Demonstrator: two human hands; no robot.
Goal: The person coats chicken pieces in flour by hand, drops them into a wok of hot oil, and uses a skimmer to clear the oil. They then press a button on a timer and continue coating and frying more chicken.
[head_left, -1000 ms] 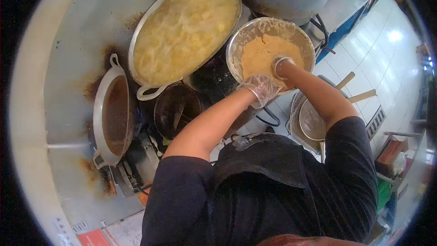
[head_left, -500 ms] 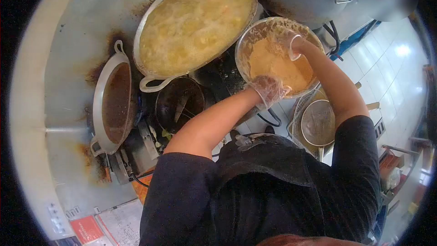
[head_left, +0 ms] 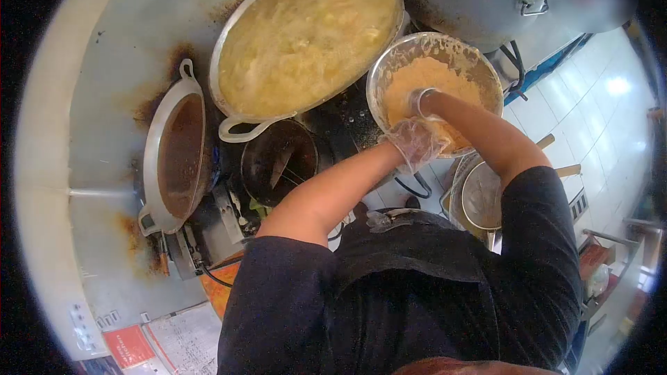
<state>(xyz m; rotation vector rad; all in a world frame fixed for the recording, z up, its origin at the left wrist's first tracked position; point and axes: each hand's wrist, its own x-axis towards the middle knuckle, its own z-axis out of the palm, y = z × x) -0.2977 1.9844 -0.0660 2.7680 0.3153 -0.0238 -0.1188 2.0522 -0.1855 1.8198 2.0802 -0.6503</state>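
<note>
A metal bowl (head_left: 490,62) holds orange-tan powder (head_left: 438,80) that looks like seasoned flour, with pale batter-like smears around its inner wall. My left hand (head_left: 418,140), in a clear plastic glove, hangs over the near rim of the bowl, its fingers pointing in at the powder. Deeper inside, my right hand (head_left: 421,102), also gloved, is down in the powder beside the left one. The fingers of both hands are hidden by the gloves, powder and wrists, so any held item does not show.
Left of the bowl, a large pan (head_left: 240,128) holds bubbling yellow oil. A smaller pan (head_left: 154,194) with dark brown liquid and a dark wok (head_left: 278,167) sit nearby. A lidded pot (head_left: 472,10) stands behind. A strainer (head_left: 481,198) rests below right.
My right hand has moved left and nearer within the bowl, close to my left hand. The powder's far side now shows uncovered. The whole view has shifted slightly.
</note>
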